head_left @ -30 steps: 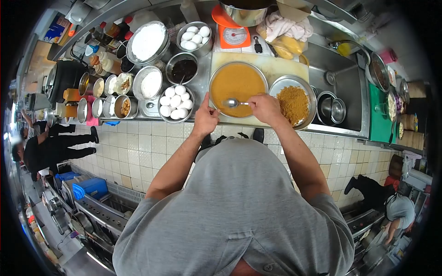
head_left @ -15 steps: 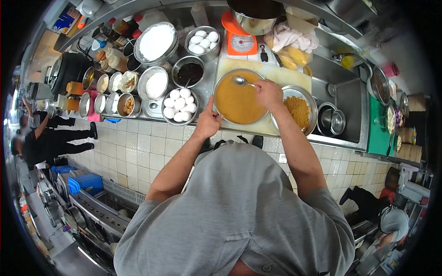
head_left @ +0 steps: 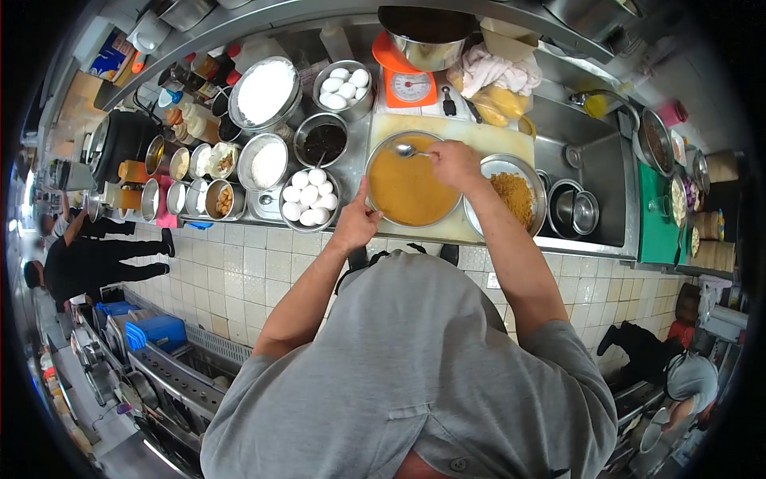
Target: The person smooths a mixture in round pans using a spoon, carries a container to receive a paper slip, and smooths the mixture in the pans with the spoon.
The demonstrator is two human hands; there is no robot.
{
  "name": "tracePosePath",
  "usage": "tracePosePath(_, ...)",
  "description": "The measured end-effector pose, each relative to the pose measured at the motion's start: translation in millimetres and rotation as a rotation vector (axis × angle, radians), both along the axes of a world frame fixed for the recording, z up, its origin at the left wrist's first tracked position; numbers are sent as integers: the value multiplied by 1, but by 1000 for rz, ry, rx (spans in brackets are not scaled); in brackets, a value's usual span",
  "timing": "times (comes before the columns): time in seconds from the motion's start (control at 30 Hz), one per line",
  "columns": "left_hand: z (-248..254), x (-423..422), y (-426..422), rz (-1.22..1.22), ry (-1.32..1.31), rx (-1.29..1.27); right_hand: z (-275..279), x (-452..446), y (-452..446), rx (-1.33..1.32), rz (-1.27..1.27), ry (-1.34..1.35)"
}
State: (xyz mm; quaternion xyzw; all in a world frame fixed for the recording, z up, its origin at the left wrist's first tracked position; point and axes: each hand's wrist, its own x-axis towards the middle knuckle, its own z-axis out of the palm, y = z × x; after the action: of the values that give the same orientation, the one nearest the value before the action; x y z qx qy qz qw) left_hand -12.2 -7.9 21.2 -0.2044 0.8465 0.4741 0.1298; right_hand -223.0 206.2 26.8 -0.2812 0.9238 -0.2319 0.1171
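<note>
A round metal pan (head_left: 372, 195) on the cutting board holds a smooth, orange-brown layer. My right hand (head_left: 456, 166) is closed on a metal spoon (head_left: 405, 149), whose bowl is over the far part of that layer; I cannot tell whether it touches. At the pan's near left side is my left hand (head_left: 357, 223), index finger stretched along the rim and thumb apart from it, its other fingers partly hidden. Beside my right forearm, a metal bowl (head_left: 472, 214) of orange-brown crumbs (head_left: 512, 198) is partly covered by that arm.
Left of the pan stand bowls of eggs (head_left: 309, 196), dark liquid (head_left: 325, 144) and white powder (head_left: 266, 92). Behind it is an orange kitchen scale (head_left: 410, 88) under a large pot (head_left: 427, 54). A sink (head_left: 590, 144) lies rightward. Other people (head_left: 76, 259) are at the far left and lower right.
The view has shifted slightly, so the counter appears a little lower and further left. My right hand and the spoon have moved slightly back relative to the pan. My left hand stays at the rim.
</note>
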Motion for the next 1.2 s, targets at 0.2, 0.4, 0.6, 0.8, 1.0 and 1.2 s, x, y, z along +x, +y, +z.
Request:
tracePosePath(0.2,0,-3,0,-17,-27,-11,25,18,64,152,-203,-90)
tracePosePath(0.4,-4,-3,-1,-2,-43,25,12,45,88,7,-148,-73)
tracePosePath(0.6,0,-5,0,-15,-29,-2,5,48,77,1,-138,-50)
tracePosePath(0.8,11,-6,0,-21,-41,-8,3,53,40,11,43,-57)
tracePosePath(1.0,-7,-3,-3,-37,31,-48,7,49,27,76,89,-130)
tracePosePath(1.2,7,-4,-1,-4,-44,4,13,64,52,58,184,-118)
